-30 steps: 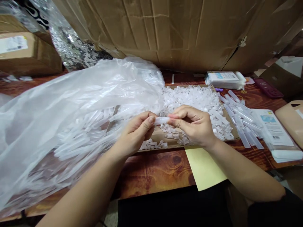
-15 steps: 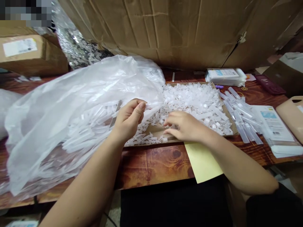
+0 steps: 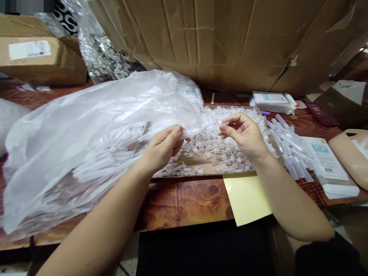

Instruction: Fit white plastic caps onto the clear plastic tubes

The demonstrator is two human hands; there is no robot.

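A person's two bare hands are working apart above a shallow cardboard tray (image 3: 198, 165) on a wood-grained table (image 3: 186, 203). The left hand (image 3: 166, 147) is gripping one end of a translucent plastic tube (image 3: 192, 133), which is pointing toward the right hand (image 3: 244, 134). That hand is pinching a small, clear, pointed plastic piece (image 3: 225, 123) between thumb and fingertips. The tube and the piece are not touching; a gap is lying between them.

Below, many loose clear fittings (image 3: 227, 157) are covering much of the tray. The pinched piece is looking slippery and is showing only its tip, so a loose pinch could be dropping it among similar fittings, where it would likely be getting lost. The tube is being held near one end, so a sideways push on its free end could be tilting it.

A large plastic bag (image 3: 100, 115), with more tubes inside, is draping over the tray's left side beside the left hand; a snagging wrist could be dragging fittings along. A yellow sheet (image 3: 248, 199) is overhanging the table's front edge under the right forearm, where a brush could be knocking it off.
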